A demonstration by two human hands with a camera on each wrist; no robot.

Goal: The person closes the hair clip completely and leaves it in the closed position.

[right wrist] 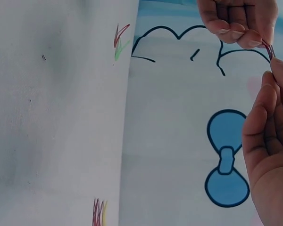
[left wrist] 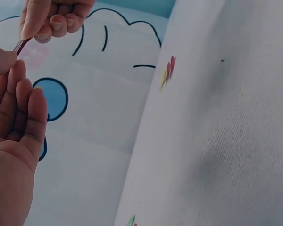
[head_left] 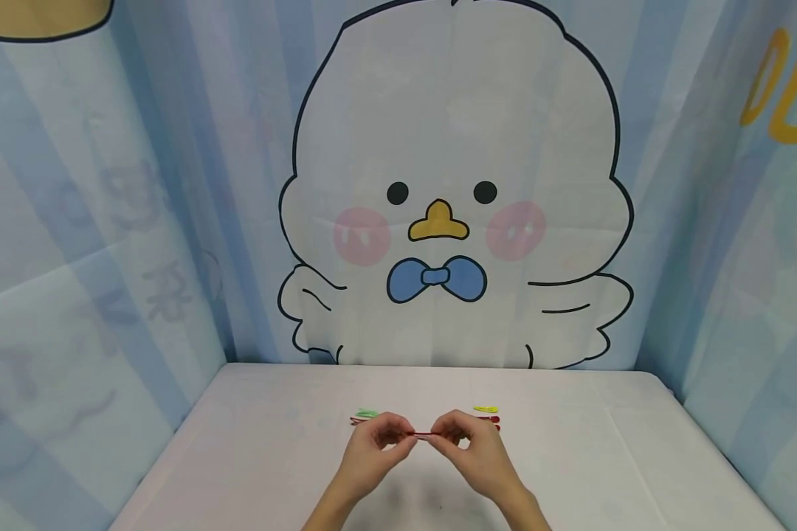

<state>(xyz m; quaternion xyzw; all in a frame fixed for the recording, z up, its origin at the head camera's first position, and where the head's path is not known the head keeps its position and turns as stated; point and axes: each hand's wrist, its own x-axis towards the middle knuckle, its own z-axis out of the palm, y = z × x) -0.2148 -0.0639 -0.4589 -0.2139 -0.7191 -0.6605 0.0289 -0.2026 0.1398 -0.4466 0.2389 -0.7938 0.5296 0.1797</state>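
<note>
Both hands meet above the table, holding a thin dark red hair clip between them. My left hand pinches one end between thumb and fingertip. The other end is pinched the same way by my right hand. In the right wrist view the clip shows as a narrow red strip, mostly covered by fingertips. Behind the left hand lie a green hair clip and a red hair clip, both spread in a V. Beyond the right hand are a yellow hair clip and red hair clips.
A white-covered table spreads beneath the hands. At its back edge hangs a curtain with a printed chick wearing a blue bow tie. Striped blue curtains close in the left and right sides.
</note>
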